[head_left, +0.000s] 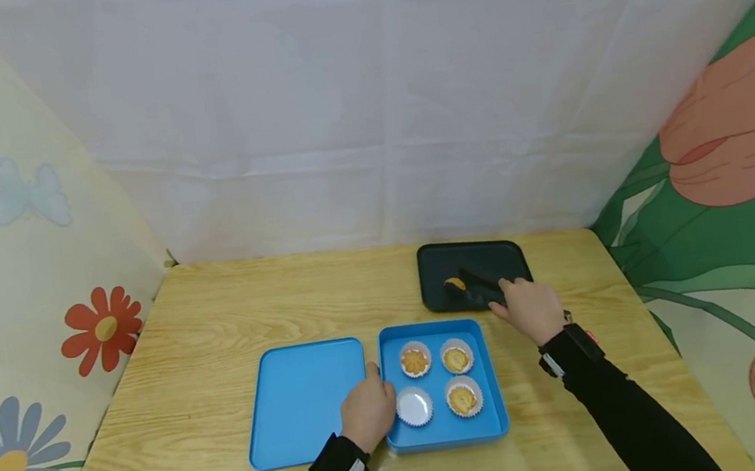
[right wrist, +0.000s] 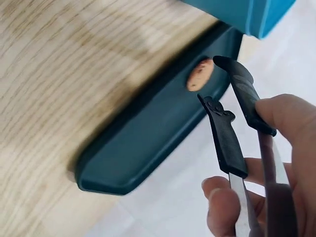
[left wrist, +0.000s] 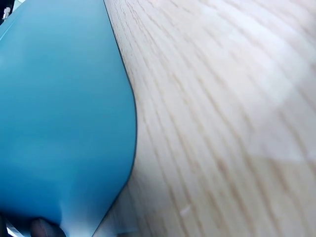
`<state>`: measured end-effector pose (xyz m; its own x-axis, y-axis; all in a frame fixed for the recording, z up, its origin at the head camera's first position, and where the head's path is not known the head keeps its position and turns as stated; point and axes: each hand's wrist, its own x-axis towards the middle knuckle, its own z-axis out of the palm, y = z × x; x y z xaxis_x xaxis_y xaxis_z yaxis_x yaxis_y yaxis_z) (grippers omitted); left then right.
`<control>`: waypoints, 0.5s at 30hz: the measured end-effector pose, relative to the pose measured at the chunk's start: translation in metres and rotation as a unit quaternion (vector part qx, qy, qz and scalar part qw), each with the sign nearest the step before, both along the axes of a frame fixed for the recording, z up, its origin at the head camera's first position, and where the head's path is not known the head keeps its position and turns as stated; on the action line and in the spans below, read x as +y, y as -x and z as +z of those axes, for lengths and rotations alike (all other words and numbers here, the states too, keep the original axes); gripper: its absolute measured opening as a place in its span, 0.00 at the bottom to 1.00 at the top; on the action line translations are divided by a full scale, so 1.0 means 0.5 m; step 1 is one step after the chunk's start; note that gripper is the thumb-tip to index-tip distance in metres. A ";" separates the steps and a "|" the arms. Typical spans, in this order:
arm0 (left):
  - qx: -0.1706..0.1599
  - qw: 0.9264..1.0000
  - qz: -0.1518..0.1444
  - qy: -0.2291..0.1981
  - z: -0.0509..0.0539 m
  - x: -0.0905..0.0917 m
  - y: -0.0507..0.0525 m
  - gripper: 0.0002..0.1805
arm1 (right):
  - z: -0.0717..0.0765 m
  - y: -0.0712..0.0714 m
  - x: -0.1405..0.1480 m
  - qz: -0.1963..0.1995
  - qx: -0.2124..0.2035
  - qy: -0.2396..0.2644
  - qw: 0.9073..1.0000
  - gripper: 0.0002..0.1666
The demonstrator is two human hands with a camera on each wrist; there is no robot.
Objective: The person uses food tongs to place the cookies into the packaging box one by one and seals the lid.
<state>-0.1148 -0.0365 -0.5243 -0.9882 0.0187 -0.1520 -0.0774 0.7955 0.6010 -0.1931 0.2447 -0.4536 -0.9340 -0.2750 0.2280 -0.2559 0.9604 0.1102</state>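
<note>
My right hand (head_left: 530,309) holds a pair of tongs (right wrist: 229,143) with black ends, thumb on one arm and fingers on the other. The tong tips stand apart beside a small brown cookie (right wrist: 200,75) on the dark tray (head_left: 439,263). My left hand (head_left: 368,411) grips the left side of a blue box (head_left: 444,433); in the left wrist view only dark fingertips (left wrist: 45,228) show against the blue. White paper cups sit inside the box: three hold cookies, and the front left paper cup (head_left: 414,406) shows its bare white bottom.
A flat blue lid (head_left: 306,401) lies on the wooden table (head_left: 230,301), left of the box. White cloth (head_left: 251,125) hangs behind the table, and printed panels with flowers stand at both sides.
</note>
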 end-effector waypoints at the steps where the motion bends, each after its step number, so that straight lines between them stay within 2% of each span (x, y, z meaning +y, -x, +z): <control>1: 0.000 1.000 0.000 -0.001 0.001 0.000 0.000 0.22 | -0.003 0.003 0.001 0.000 0.001 -0.001 1.000 0.27; 7: 0.002 1.000 0.000 0.002 0.001 0.001 -0.002 0.23 | -0.015 0.021 0.002 -0.010 -0.018 -0.001 1.000 0.24; 15: 0.007 1.000 -0.002 0.003 0.003 0.000 -0.002 0.23 | -0.013 0.043 -0.004 -0.015 -0.049 0.018 0.999 0.21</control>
